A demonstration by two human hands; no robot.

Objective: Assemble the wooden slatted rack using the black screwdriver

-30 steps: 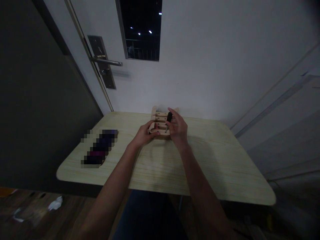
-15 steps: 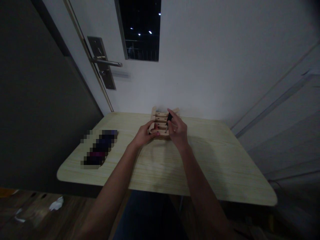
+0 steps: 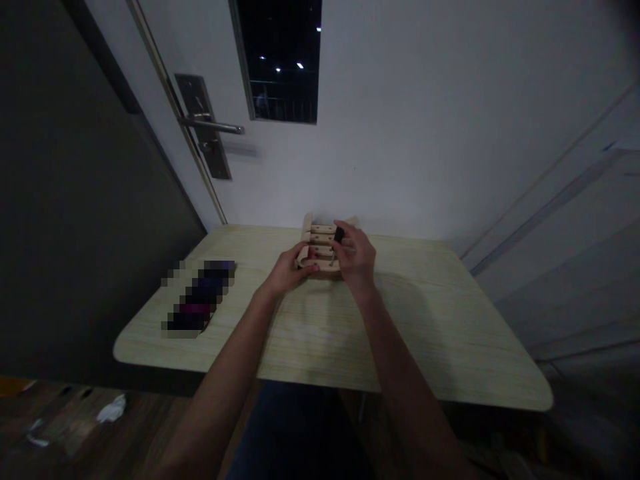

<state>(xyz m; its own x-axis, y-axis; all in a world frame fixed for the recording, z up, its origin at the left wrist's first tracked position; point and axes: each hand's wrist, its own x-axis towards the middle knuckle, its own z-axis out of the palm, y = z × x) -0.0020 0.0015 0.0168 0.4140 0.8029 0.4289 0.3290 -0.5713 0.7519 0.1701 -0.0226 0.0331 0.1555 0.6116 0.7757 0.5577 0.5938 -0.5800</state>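
Evidently wooden, slatted frame (image 3: 323, 250); slim black-handled screwdriver (image 3: 339, 235), grey-shafted

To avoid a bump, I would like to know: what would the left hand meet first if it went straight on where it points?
Most likely the pale slatted wooden frame, which the left hand holds at its left end. Beyond it stands the white door; depth is hard to judge.

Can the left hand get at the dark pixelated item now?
Probably yes: nothing shows on the tabletop between the left hand and the dark pixelated item, but the hand must release the wooden frame.
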